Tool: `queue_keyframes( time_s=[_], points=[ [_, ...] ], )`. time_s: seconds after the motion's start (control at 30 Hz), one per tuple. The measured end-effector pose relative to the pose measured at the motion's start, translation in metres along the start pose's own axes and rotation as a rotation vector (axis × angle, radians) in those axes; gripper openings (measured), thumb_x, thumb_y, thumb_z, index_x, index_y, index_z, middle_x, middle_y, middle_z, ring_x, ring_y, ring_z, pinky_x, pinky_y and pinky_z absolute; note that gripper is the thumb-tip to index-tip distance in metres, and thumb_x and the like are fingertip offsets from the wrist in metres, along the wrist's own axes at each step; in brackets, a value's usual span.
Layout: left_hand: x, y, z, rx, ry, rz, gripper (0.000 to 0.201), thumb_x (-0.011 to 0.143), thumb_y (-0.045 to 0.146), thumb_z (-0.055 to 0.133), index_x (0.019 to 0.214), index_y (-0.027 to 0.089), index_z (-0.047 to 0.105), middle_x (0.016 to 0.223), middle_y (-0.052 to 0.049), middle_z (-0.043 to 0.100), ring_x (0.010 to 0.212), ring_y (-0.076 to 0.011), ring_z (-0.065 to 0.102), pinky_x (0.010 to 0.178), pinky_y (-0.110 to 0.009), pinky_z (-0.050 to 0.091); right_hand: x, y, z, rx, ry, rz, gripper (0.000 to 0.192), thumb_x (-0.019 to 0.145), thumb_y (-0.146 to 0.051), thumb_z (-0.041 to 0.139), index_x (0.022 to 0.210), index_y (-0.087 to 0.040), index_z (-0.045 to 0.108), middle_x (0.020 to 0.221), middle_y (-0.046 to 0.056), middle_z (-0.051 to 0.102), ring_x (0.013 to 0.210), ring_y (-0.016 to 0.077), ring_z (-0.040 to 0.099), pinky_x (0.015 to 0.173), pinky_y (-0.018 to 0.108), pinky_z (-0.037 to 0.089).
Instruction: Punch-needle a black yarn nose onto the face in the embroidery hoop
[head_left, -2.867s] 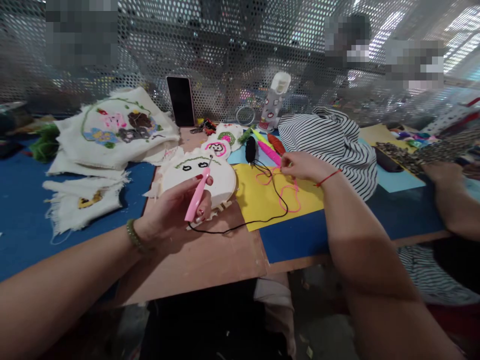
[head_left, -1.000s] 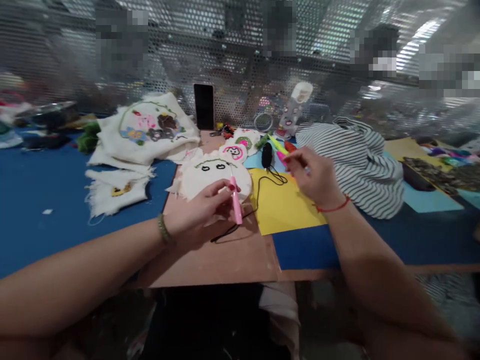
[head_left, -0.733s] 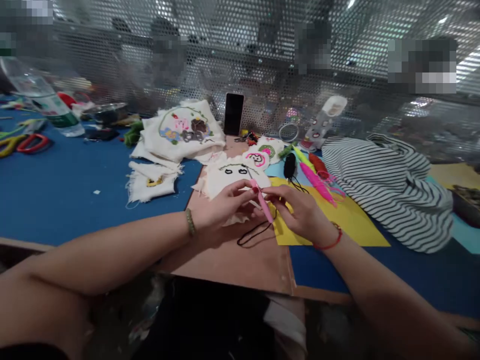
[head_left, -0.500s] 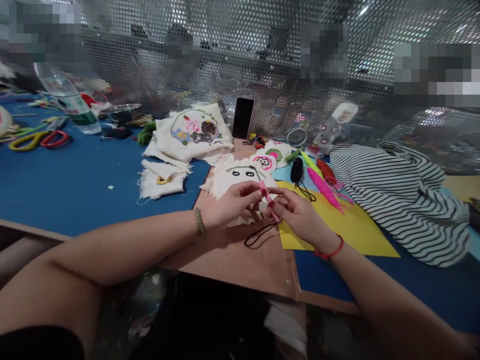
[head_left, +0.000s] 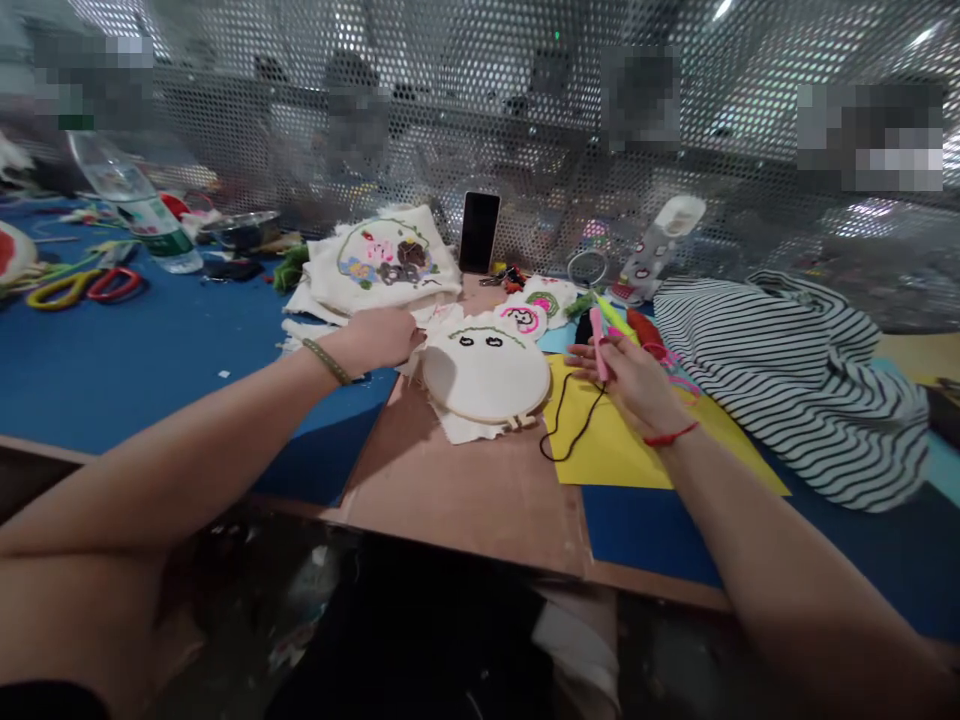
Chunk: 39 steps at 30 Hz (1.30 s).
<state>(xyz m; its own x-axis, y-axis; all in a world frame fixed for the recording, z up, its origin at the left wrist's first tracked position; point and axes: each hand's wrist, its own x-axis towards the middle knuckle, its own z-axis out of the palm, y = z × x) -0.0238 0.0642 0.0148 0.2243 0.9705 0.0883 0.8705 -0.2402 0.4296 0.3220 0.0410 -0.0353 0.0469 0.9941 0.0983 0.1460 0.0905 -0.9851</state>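
The pink punch needle (head_left: 599, 343) has passed from the left hand (head_left: 381, 337), which now rests loosely open on the white cloths (head_left: 315, 330) beside the embroidery hoop (head_left: 486, 375), into the right hand's (head_left: 630, 372) grip above the yellow sheet (head_left: 600, 450).

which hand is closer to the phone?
Left. The left hand lies on the cloth pile just below and left of the phone; the right hand, holding the pink tool, is farther off to its right.

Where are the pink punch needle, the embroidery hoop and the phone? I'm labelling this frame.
pink punch needle (head_left: 598, 341), head view, mid-handle.
embroidery hoop (head_left: 489, 374), head view, stretched cloth centre.
phone (head_left: 480, 232), head view, screen centre.
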Motion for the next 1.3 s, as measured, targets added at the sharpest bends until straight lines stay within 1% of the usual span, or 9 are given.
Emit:
queue_keyframes(
  time_s=[0.13,0.3,0.43,0.53,0.63,0.77,0.93,1.13,1.3],
  points=[
    [-0.007,0.001,0.013,0.087,-0.060,-0.046,0.031,0.082,0.034,0.065,0.056,0.019,0.057,0.069,-0.016,0.065,0.083,-0.0344,0.066,0.079,-0.040,0.045,-0.009,0.004,0.021,0.025,-0.071,0.057,0.014,0.089,-0.039,0.062,0.088,-0.027,0.055,0.105,0.008,0.076,0.107,0.0254,0.074,0.093,0.046,0.062],
    [-0.009,0.002,0.027,0.008,-0.062,-0.035,0.024,0.087,0.033,0.060,0.068,0.019,0.064,0.068,-0.009,0.062,0.075,-0.0253,0.061,0.076,-0.034,0.044,-0.012,0.005,0.025,0.061,-0.092,0.082,0.013,0.091,-0.037,0.059,0.087,-0.027,0.052,0.097,0.006,0.076,0.112,0.0250,0.072,0.101,0.047,0.057],
    [-0.012,0.001,0.028,-0.120,0.058,-0.009,0.017,0.086,0.031,0.063,0.087,0.015,0.068,0.089,-0.010,0.065,0.087,-0.0228,0.060,0.080,-0.032,0.046,-0.012,0.006,0.023,0.089,-0.056,0.068,0.014,0.093,-0.040,0.058,0.093,-0.028,0.051,0.106,0.007,0.075,0.113,0.0246,0.072,0.105,0.049,0.055],
    [-0.018,0.008,0.026,-0.538,0.207,-0.004,0.024,0.081,0.030,0.072,0.099,0.016,0.066,0.100,-0.008,0.063,0.087,-0.0192,0.058,0.076,-0.029,0.049,-0.014,0.003,0.021,0.120,-0.045,0.034,0.017,0.093,-0.043,0.056,0.094,-0.029,0.049,0.113,0.007,0.074,0.113,0.0232,0.071,0.108,0.049,0.053],
    [-0.025,0.018,0.026,-1.063,0.085,-0.064,0.033,0.081,0.029,0.074,0.109,0.021,0.060,0.090,-0.003,0.066,0.072,-0.0150,0.059,0.063,-0.027,0.051,-0.018,-0.003,0.019,0.170,-0.061,-0.037,0.022,0.092,-0.048,0.059,0.095,-0.028,0.050,0.117,0.008,0.073,0.117,0.0234,0.070,0.108,0.047,0.053],
    [-0.028,0.023,0.030,-1.368,0.054,-0.188,0.031,0.078,0.021,0.078,0.103,0.020,0.061,0.078,0.001,0.067,0.065,-0.0122,0.060,0.061,-0.025,0.053,-0.020,-0.006,0.016,0.150,-0.054,-0.065,0.026,0.090,-0.050,0.064,0.091,-0.027,0.052,0.115,0.009,0.073,0.116,0.0242,0.069,0.101,0.044,0.057],
    [-0.025,0.017,0.034,-1.278,-0.006,-0.293,0.019,0.076,0.024,0.080,0.088,0.013,0.070,0.074,-0.002,0.068,0.061,-0.0109,0.059,0.056,-0.023,0.050,-0.015,-0.002,0.009,0.017,-0.033,-0.030,0.028,0.088,-0.049,0.067,0.095,-0.025,0.056,0.103,0.008,0.076,0.099,0.0237,0.074,0.093,0.045,0.059],
    [-0.035,0.024,0.030,-1.090,-0.116,-0.187,0.034,0.078,0.037,0.078,0.103,0.016,0.067,0.080,-0.001,0.070,0.063,-0.0139,0.062,0.055,-0.026,0.053,-0.017,-0.013,0.001,0.004,-0.032,-0.225,0.032,0.081,-0.042,0.075,0.102,-0.027,0.057,0.066,-0.004,0.067,0.068,0.0193,0.071,0.078,0.039,0.060],
    [-0.047,0.036,0.024,-1.074,-0.231,-0.180,0.036,0.083,0.039,0.075,0.108,0.016,0.062,0.081,-0.001,0.068,0.066,-0.0129,0.061,0.056,-0.024,0.053,-0.027,-0.027,0.002,0.249,-0.177,-0.144,0.027,0.082,-0.048,0.073,0.095,-0.024,0.069,0.082,0.003,0.075,0.085,0.0216,0.074,0.088,0.042,0.059]
  ],
)
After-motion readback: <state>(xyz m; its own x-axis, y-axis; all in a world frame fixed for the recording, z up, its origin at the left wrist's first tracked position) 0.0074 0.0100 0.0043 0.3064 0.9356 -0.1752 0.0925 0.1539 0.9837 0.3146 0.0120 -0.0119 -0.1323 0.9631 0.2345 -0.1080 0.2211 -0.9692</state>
